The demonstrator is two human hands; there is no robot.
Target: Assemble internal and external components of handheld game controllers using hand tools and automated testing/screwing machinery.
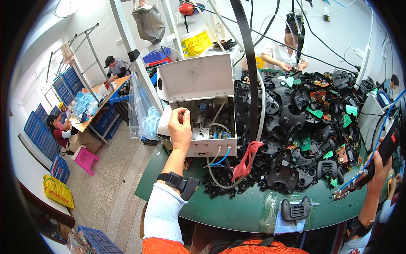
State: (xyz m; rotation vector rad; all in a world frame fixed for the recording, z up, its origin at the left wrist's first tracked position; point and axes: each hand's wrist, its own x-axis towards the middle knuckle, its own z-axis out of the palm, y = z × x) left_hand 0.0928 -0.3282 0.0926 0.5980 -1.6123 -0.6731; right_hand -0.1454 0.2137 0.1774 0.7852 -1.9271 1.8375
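Note:
My left hand [180, 127] is raised at the left side of a white metal box machine [203, 148]. Its fingers are curled with the tips together; anything between them is too small to make out. The machine's lid [198, 78] stands up, showing a mechanism inside, and blue and grey tubes leave its front. At the far right, my right hand [378, 169] grips a black power screwdriver [382, 148] with blue tubing along it, tip pointing down and left over the table. A black game controller shell [295, 210] lies on a white pad [287, 224] at the near edge.
Piled black controller shells [292, 118] and circuit boards cover much of the green table [249, 207]. A red strip [247, 161] is tied round a hanging grey tube. Across the pile a co-worker [287, 51] handles parts. Another white machine [374, 114] stands right; cables hang overhead.

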